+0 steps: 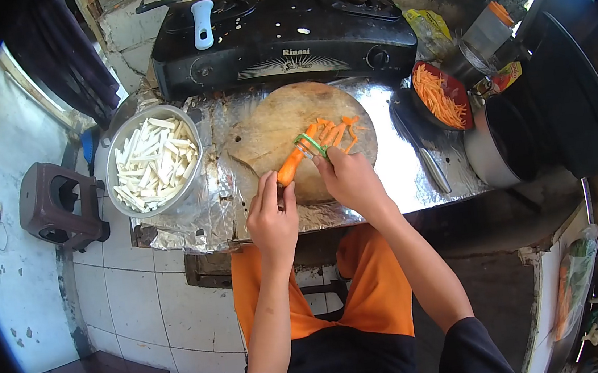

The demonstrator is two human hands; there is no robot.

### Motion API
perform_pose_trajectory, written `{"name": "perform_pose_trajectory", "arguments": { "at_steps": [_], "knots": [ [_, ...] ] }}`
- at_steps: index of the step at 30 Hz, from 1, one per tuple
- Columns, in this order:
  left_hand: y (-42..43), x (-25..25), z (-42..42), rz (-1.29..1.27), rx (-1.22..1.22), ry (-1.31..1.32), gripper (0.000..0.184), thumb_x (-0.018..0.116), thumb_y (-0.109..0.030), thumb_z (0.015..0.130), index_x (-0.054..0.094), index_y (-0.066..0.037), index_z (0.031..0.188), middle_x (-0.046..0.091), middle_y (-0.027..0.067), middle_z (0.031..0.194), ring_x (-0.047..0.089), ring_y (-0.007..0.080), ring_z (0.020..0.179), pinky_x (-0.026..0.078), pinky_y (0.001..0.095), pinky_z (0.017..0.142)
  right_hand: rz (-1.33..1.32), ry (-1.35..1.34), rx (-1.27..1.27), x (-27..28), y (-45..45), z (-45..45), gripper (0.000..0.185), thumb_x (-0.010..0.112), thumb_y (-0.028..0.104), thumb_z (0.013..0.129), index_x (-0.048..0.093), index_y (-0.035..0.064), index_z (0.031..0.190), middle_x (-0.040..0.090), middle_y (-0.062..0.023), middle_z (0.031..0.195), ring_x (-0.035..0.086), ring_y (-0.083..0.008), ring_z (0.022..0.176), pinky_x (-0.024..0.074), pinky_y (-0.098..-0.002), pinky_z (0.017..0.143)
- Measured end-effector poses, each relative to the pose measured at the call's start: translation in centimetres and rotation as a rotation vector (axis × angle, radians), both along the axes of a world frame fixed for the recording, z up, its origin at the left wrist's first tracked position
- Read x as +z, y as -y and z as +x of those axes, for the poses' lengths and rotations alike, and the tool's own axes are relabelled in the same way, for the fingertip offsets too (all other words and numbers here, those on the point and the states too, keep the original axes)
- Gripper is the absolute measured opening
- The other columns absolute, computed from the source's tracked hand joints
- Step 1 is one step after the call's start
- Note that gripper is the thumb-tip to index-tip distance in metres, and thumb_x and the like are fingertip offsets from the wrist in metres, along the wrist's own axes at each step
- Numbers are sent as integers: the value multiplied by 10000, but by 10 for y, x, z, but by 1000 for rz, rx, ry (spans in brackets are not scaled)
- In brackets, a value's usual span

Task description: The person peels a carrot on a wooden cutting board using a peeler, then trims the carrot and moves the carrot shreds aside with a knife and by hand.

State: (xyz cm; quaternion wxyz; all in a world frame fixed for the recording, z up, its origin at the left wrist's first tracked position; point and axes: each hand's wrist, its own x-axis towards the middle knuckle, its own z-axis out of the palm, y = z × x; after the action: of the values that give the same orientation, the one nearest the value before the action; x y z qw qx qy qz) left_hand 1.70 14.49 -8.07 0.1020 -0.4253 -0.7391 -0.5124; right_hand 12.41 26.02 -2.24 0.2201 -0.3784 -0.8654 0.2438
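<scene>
My left hand [271, 215] is closed around the thick end of an orange carrot [289, 168], which lies tilted over the round wooden cutting board [264, 133]. In my right hand [351, 179] is a green peeler [309, 140], its head across the carrot's middle. The fingers of that hand partly hide its handle. Beyond the peeler, cut carrot pieces [338, 134] and thin peelings lie on the right half of the board.
A metal bowl [198, 164] of white sticks stands left on the foil-covered counter [204, 222]. To the right are a knife [431, 165], a red bowl [463, 96] of carrot strips [440, 99] and a pot [485, 152]. Behind the board stands a black gas stove [283, 35].
</scene>
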Motion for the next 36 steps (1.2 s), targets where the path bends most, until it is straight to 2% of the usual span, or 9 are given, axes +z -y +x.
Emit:
{"name": "perform_pose_trajectory", "arguments": {
  "at_steps": [7,13,18,21,25,31,33,35,36],
  "knots": [
    [0,-1,0,-19,28,-27,304,752,-76,837,653,23,1107,703,114,1127,694,273,761,568,357,649,-162,-153,-48,17,-3,-9,340,732,270,867,606,-45,842,631,-249,651,645,-445,644,515,-510,597],
    [1,2,2,-34,18,15,317,754,-40,828,654,40,1117,703,152,1126,702,274,760,571,350,659,-61,4,31,-3,-18,-27,430,790,345,799,633,-54,763,624,-247,662,647,-429,650,503,-466,599],
    [-1,3,2,2,22,27,287,762,-80,830,672,34,1077,704,135,1128,699,302,794,567,369,692,229,85,123,-4,-15,-25,242,731,247,818,629,29,852,640,-172,628,662,-383,605,535,-468,571],
    [0,3,1,4,30,-22,295,766,-101,831,674,33,1077,708,136,1124,702,309,817,570,374,711,283,151,149,-5,-12,-28,254,724,209,812,631,14,946,625,-185,608,650,-383,582,527,-472,560],
    [1,1,2,21,35,-30,295,767,-126,837,677,37,1065,710,144,1121,704,313,828,571,378,720,299,142,107,-1,-17,-27,244,714,223,818,600,24,902,636,-169,612,656,-376,579,534,-465,540],
    [1,-1,1,22,31,-53,289,767,-113,852,693,78,1055,710,197,1124,718,298,804,572,344,684,48,-197,-23,25,-15,30,178,700,134,859,605,-16,855,612,-227,618,632,-400,562,490,-455,525],
    [2,-3,3,-34,44,-11,307,767,-188,854,705,46,1042,712,153,1141,707,321,843,576,380,727,-19,-51,-87,32,-7,67,245,706,184,903,697,-57,947,643,-159,622,670,-222,559,493,-336,550],
    [2,-2,2,-33,50,-38,310,764,-197,859,706,48,1040,710,159,1146,708,321,849,577,380,729,-143,-117,-162,18,-6,103,243,710,186,906,706,-52,955,679,-100,652,656,-140,600,503,-302,589],
    [2,-2,3,-35,51,-66,314,762,-206,864,706,50,1038,707,164,1151,708,321,855,577,380,731,-177,-131,-206,10,-8,116,250,736,204,875,708,-28,965,639,-129,614,636,-195,553,483,-335,573]
  ]
}}
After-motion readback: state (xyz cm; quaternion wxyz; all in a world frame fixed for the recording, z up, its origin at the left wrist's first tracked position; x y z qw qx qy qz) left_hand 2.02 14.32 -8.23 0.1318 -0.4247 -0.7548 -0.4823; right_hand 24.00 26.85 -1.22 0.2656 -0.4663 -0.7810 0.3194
